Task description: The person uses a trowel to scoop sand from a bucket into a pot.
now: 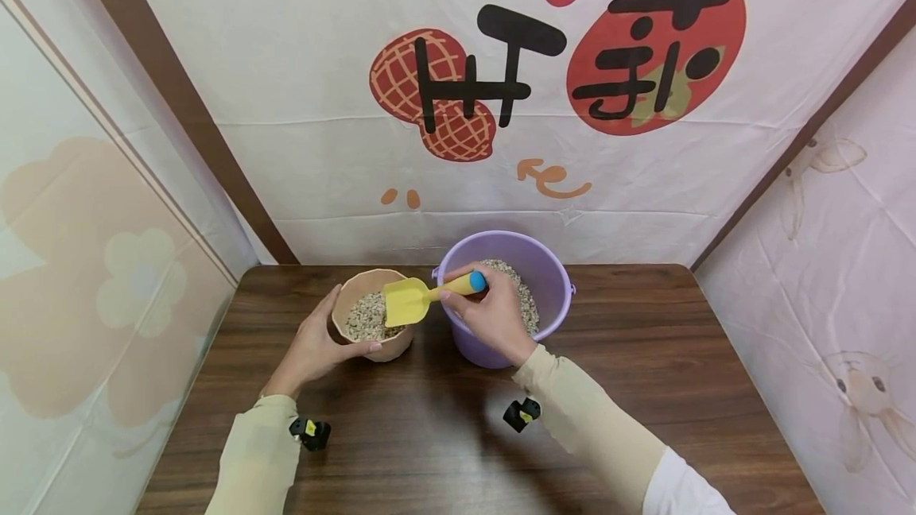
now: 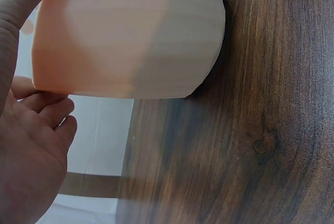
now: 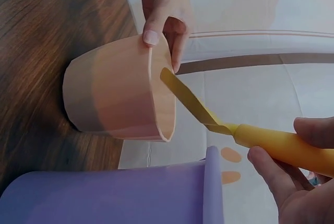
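Observation:
A peach-coloured pot (image 1: 392,350) with a wavy rim stands on the table, partly filled with pale speckled grit (image 1: 368,316). My left hand (image 1: 319,344) grips its rim from the left, thumb along the near side and fingers around the far side. In my right hand (image 1: 494,312) is the yellow handle of a toy shovel (image 1: 406,302), blue at its end. The shovel's blade reaches over the pot's opening, its tip just inside the rim in the right wrist view (image 3: 185,96). Beneath my right hand stands a purple bucket (image 1: 483,350), holding more of the grit.
Both containers stand toward the back of the dark wooden table (image 1: 415,435), a small gap between them. A printed white cloth (image 1: 322,181) hangs right behind the table's back edge. Cloth walls also rise on the left and right.

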`<move>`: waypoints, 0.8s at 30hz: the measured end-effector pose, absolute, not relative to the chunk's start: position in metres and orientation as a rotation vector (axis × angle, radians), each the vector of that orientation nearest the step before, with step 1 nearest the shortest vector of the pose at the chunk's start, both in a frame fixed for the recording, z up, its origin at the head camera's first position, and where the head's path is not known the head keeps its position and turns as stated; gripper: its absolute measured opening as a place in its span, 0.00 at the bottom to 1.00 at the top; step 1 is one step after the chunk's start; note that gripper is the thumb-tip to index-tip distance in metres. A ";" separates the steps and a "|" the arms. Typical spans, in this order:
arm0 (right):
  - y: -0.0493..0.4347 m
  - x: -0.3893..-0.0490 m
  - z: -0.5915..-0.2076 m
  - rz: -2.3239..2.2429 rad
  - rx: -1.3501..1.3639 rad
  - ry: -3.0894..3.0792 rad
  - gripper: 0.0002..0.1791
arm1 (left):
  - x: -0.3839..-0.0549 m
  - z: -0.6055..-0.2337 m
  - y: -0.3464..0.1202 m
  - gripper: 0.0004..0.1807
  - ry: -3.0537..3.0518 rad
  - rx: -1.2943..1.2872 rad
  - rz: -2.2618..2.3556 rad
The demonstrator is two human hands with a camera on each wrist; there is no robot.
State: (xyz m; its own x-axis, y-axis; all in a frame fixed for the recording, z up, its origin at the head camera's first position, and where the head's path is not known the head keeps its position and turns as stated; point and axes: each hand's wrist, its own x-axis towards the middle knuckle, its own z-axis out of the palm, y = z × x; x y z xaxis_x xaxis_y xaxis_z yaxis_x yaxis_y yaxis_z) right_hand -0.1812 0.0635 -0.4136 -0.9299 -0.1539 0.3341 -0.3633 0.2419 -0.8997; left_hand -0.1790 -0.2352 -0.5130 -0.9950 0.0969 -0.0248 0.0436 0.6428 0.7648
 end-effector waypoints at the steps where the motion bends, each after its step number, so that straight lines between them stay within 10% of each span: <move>1: 0.065 -0.181 -0.413 1.778 0.486 -2.324 0.10 | -0.179 -0.513 -0.235 0.74 2.789 0.118 1.296; 24: 0.132 -0.175 -0.394 2.580 0.263 -1.848 0.20 | -0.177 -0.511 -0.235 0.73 2.783 0.108 1.313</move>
State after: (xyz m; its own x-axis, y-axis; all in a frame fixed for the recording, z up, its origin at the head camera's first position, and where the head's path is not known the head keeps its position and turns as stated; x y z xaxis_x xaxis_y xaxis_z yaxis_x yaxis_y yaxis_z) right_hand -0.1747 0.1318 -0.3940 -0.9854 -0.1305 0.1090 -0.0612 -0.3256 -0.9435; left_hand -0.1765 -0.2349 -0.5112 -0.9956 0.0901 -0.0268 0.0367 0.6343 0.7722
